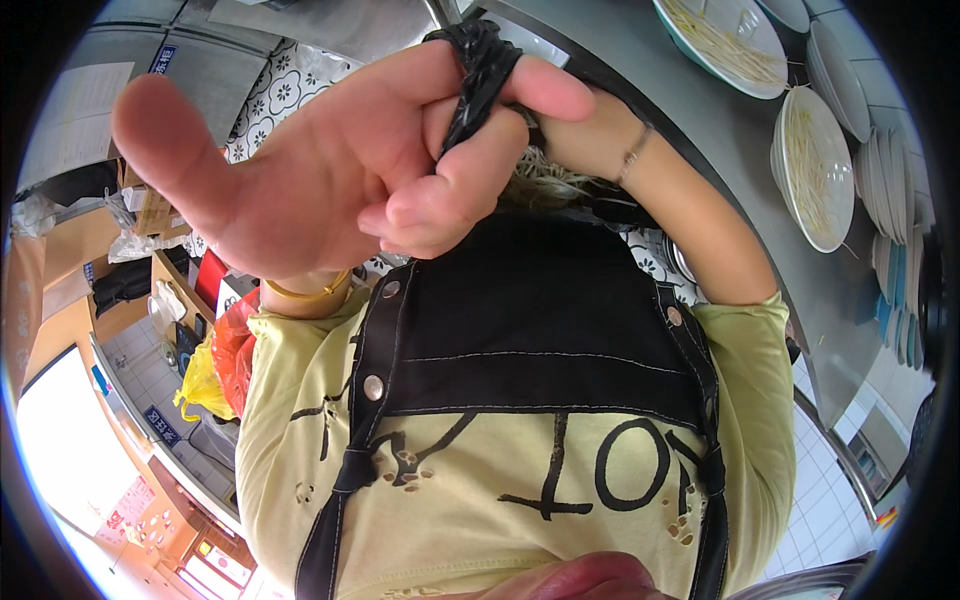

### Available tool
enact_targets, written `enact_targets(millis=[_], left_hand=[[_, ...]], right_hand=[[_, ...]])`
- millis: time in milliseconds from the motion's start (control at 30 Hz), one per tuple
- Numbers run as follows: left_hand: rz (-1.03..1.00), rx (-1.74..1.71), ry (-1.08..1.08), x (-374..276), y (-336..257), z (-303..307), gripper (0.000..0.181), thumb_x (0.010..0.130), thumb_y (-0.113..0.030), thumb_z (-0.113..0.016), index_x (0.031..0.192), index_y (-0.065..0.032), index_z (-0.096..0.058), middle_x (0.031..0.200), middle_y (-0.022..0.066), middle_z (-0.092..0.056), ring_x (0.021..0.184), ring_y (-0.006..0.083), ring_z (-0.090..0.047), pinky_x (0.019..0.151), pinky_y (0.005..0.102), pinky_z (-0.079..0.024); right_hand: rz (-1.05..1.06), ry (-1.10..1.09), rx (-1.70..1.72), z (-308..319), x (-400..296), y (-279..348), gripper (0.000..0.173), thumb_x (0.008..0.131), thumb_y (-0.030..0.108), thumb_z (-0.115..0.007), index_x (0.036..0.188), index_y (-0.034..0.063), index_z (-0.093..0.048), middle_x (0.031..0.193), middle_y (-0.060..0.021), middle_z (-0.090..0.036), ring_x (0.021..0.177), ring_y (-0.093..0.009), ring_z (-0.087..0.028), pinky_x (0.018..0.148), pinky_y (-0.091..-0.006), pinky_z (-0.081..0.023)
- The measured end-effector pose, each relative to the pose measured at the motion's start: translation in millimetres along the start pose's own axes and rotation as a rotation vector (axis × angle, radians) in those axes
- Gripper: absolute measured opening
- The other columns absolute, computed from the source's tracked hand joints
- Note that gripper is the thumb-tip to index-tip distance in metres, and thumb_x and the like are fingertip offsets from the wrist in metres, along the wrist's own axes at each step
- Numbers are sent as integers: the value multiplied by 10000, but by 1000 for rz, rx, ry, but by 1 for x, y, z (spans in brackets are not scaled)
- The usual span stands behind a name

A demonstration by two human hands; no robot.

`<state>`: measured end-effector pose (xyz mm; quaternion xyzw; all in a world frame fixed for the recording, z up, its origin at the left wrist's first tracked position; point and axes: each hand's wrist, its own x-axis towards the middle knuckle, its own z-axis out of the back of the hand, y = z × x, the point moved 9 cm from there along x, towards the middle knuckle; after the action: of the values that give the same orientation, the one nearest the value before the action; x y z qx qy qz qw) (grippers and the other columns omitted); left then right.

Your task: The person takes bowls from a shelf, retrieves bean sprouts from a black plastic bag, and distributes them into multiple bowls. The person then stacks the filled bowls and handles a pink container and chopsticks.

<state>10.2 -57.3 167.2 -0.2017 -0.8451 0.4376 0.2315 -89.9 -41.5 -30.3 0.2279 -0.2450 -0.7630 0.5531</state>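
Observation:
My left hand (337, 165) is raised close to the camera, palm up and thumb stretched out to the left. A twisted strip of black plastic bag (480, 82) wraps over its index finger and runs down into the curled fingers. Farther from the camera is my right hand (592, 135), its fingers hidden behind my left hand, so what it grips cannot be told. Between and below the hands, a clump of pale, stringy sprouts (551, 176) shows in part, with dark plastic beside it.
On the steel counter (720, 142) at right stand white bowls (814, 169) holding thin sprouts, beside several stacked plates (885, 187). A red plastic bag (236, 349) and a yellow plastic bag (206, 379) are at left. Patterned floor tiles (277, 97) show beyond my left hand.

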Motion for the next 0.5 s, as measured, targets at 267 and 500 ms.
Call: enact_targets(millis=[267, 500], left_hand=[[20, 60, 101, 5, 0, -5, 1241, 710, -884, -295, 1399, 133, -115, 901, 70, -439, 546, 41, -297, 466, 156, -357], [3, -11, 165, 8, 5, -12, 1283, 704, -886, -326, 1356, 196, -105, 835, 44, -421, 530, 34, -300, 454, 146, -344]], right_hand=[[131, -158, -79, -56, -5, -42, 516, 746, 96, -612, 1230, -28, -481, 1210, -183, -549, 1195, -313, -475, 1035, -426, -366], [67, 55, -33, -86, 20, -37, 497, 706, 149, -653, 1187, 57, -565, 1148, -167, -582, 1098, -321, -546, 945, -404, -444]])
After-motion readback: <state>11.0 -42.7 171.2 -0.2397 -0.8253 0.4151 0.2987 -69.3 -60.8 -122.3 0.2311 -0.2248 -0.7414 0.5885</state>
